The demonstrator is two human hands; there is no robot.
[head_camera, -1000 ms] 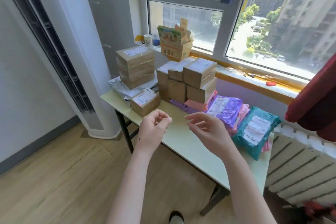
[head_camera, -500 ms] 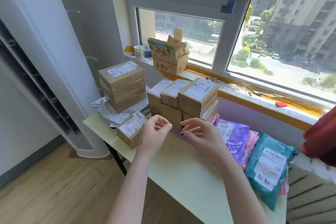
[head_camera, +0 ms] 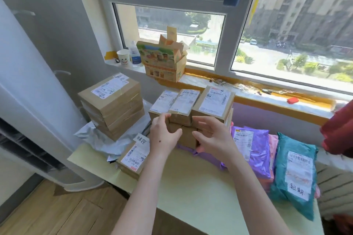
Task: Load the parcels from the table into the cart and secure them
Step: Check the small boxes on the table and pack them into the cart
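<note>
Brown parcel point(head_camera: 188, 137) partly behind right hand point(head_camera: 214, 137)

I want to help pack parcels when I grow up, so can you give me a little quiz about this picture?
1. True or false: the teal bag lies at the right end of the table.
2. Which thing are the left hand and the right hand closest to? A) the teal bag B) the middle cluster of cardboard boxes C) the water bottle on the sill
3. How many labels face up on top of that cluster?
Key: 1 true; 2 B; 3 three.
</note>
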